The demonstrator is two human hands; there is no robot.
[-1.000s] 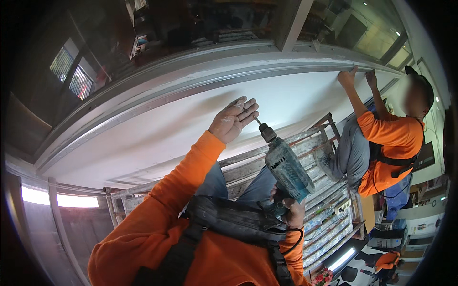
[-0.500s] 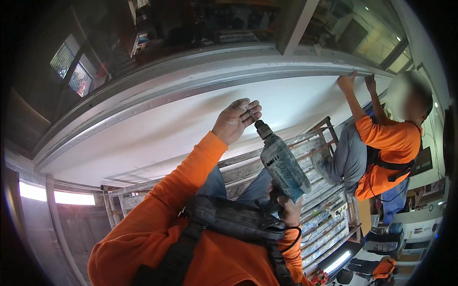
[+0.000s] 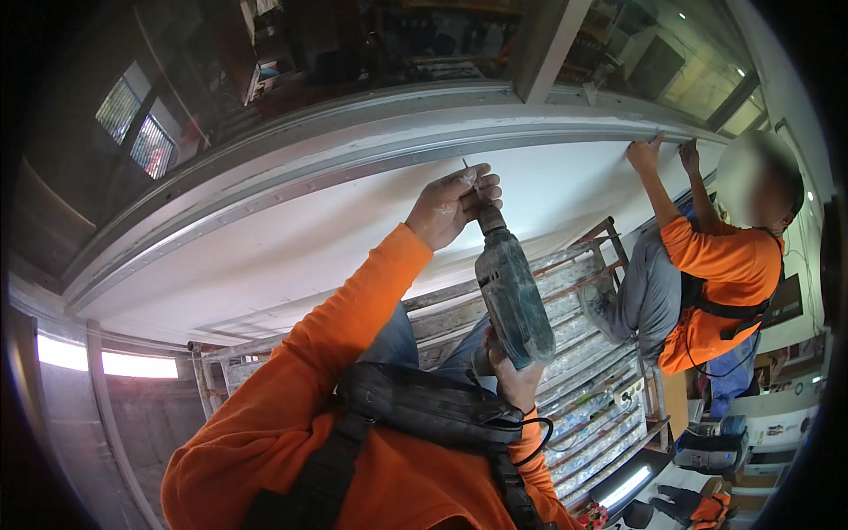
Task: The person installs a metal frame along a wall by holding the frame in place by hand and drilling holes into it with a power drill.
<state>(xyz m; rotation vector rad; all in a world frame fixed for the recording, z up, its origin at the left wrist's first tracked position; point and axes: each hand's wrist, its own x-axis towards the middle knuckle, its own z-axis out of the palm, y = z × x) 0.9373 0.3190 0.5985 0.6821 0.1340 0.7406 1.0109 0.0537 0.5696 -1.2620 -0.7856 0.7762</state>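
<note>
My right hand [image 3: 517,378] is wrapped round the handle of a dusty teal power drill [image 3: 515,296], which points up and away from me. Its dark chuck ends right at my left hand [image 3: 450,203]. The left fingers are curled closed around a thin drill bit [image 3: 465,164], whose tip pokes out above them, just short of a metal channel [image 3: 291,184] with small holes. White dust marks the left hand. The fingers hide most of the bit's length.
A white panel [image 3: 265,256] lies below the channel, with a glass window [image 3: 371,53] above. Scaffold planks [image 3: 583,371] are under me. At right a co-worker in an orange shirt [image 3: 720,274] sits with both hands raised to the channel. A white socket block [image 3: 629,390] rests on the planks.
The drill has moved up and slightly left, turning more upright. My left hand has shifted up and right, its fingers now closer round the bit and chuck end.
</note>
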